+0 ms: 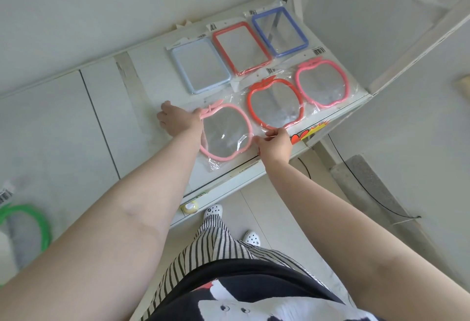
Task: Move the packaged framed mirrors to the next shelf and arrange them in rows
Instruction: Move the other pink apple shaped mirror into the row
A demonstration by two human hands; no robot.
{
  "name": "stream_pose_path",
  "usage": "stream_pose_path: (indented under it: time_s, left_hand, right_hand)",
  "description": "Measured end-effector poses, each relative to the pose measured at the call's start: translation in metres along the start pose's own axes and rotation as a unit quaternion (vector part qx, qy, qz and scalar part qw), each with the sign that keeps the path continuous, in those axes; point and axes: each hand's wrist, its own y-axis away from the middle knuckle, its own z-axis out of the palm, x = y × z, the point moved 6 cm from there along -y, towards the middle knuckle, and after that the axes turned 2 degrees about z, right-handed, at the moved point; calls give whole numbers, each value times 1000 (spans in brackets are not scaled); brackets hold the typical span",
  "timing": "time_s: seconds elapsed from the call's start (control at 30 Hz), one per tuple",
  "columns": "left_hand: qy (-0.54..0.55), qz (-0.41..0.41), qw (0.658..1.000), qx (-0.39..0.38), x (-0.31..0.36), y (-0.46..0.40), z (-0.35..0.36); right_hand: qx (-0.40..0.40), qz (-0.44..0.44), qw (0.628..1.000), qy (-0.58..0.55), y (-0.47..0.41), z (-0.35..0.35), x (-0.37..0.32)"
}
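Observation:
A pink apple-shaped mirror [223, 132] in clear packaging lies at the front of the white shelf [142, 84]. My left hand [178, 119] holds the package at its top left edge. My right hand [276, 142] pinches the plastic at its right edge. To its right lie a red apple-shaped mirror [276, 103] and another pink one [321, 83]. Behind them, a row holds a light blue rectangular mirror [201, 66], a red one [241, 47] and a dark blue one [279, 31]. A green apple-shaped mirror [25, 229] lies at the far left.
The shelf meets a white wall [101, 3] at the back and a white upright post [417, 36] on the right. A sticker [305, 132] marks the shelf's front edge. Below are a tiled floor, my white clogs [213, 211] and a black cable [361, 188].

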Motion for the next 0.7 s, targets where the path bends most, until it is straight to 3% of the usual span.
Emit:
stream_pose_path:
  time_s: [0.1, 0.2, 0.33, 0.7]
  left_hand:
    - [-103, 83, 991, 37, 17, 28, 0]
    - [-176, 193, 965, -31, 24, 66, 26]
    - [-273, 209, 933, -110, 10, 88, 52]
    - [-273, 263, 919, -104, 4, 83, 57]
  right_hand:
    - [-5, 8, 1000, -3, 1, -2, 0]
    - [-2, 9, 1000, 2, 0, -3, 1]
    - [2, 7, 1000, 14, -3, -3, 2]
    - [-5, 2, 998, 61, -7, -4, 4]
